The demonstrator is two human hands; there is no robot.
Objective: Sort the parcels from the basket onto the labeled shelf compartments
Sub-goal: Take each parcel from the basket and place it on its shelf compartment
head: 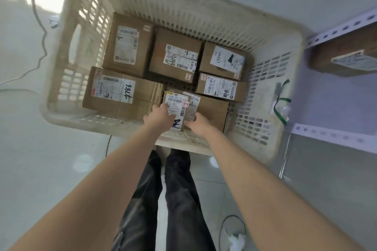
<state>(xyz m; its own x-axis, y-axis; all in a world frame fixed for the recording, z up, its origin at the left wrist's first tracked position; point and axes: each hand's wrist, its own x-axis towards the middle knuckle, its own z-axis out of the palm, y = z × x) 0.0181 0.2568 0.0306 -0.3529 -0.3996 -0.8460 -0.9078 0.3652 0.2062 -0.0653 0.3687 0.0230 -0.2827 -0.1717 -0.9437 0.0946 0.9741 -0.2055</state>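
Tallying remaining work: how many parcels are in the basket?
7 parcels: three at the far wall, one mid-right, one left, one in both hands, one beside it; more may hide.

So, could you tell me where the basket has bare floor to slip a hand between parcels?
A strip of bare floor runs along the basket's right wall, beside the right-hand parcels. A narrow gap opens between the 7786 parcel, the middle parcel and the small parcel that the left hand and right hand grip. Elsewhere parcels sit packed.
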